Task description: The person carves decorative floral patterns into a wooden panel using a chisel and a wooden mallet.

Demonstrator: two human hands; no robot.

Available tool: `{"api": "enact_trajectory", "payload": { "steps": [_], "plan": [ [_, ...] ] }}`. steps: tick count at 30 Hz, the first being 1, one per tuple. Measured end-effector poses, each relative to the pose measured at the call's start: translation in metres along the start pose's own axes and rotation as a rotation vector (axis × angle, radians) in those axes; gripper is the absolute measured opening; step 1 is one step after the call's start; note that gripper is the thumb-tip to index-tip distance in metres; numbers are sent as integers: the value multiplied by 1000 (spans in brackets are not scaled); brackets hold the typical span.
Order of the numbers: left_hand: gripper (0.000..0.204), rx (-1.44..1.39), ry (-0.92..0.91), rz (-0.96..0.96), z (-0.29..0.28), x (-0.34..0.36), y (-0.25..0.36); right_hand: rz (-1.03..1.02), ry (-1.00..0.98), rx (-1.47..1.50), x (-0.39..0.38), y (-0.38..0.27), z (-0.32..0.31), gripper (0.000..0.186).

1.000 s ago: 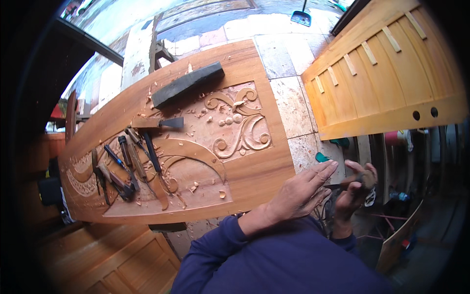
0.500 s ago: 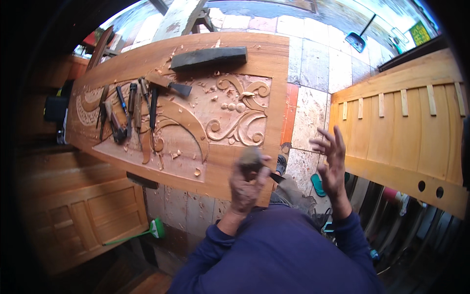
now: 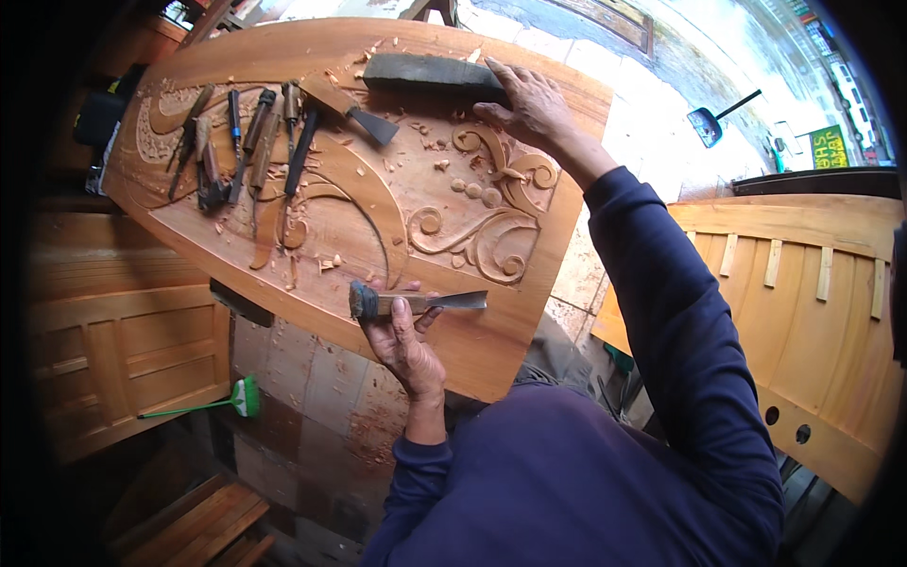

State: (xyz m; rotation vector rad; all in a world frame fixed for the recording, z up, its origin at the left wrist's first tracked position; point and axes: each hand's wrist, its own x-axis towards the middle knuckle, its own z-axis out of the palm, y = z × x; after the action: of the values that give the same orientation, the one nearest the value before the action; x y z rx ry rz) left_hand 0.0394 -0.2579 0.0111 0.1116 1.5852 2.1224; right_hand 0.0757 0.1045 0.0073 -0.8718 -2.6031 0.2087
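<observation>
My left hand (image 3: pixel 408 354) is closed around a wooden-handled chisel (image 3: pixel 406 302) above the near edge of a carved wooden panel (image 3: pixel 491 354). Dark wrapping covers the handle's butt, and the flared metal blade points right. Stretched across to the far side, my right hand (image 3: pixel 539 109) grips the right end of a long dark block (image 3: pixel 425 76), thumb on the near side and fingers over the far side. Whether the block is stone or wood I cannot tell. Scrolls and leaf shapes in relief (image 3: pixel 487 231) lie between the two hands.
Several carving tools (image 3: pixel 255 142) and a broad-bladed scraper (image 3: pixel 373 125) lie on the panel's left part among wood shavings. Slatted wooden panelwork (image 3: pixel 794 293) stands at right. A green broom (image 3: pixel 244 397) and a panelled door (image 3: pixel 132 350) are at lower left.
My right hand has gone from empty at the right to the dark block's end. My left hand has moved left, and its chisel now lies level, blade to the right. The view has shifted.
</observation>
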Motion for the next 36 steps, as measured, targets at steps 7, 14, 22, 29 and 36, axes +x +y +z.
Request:
{"api": "enact_trajectory", "payload": {
  "steps": [7,14,22,29,36],
  "plan": [
    [55,29,39,6,13,-9,-11,-65,-47,-83,27,12,12,77],
    [61,-15,195,-11,49,-6,-16,-69,-124,438,15,20,2,78],
    [53,-141,205,101,93,28,-43,159,-240,1456,-56,18,-122,56],
    [61,-129,212,89,98,39,-56,114,-294,1292,-38,9,-158,63],
    [59,-79,201,125,101,40,-56,-37,-176,998,0,-59,-146,79]
  ]
}}
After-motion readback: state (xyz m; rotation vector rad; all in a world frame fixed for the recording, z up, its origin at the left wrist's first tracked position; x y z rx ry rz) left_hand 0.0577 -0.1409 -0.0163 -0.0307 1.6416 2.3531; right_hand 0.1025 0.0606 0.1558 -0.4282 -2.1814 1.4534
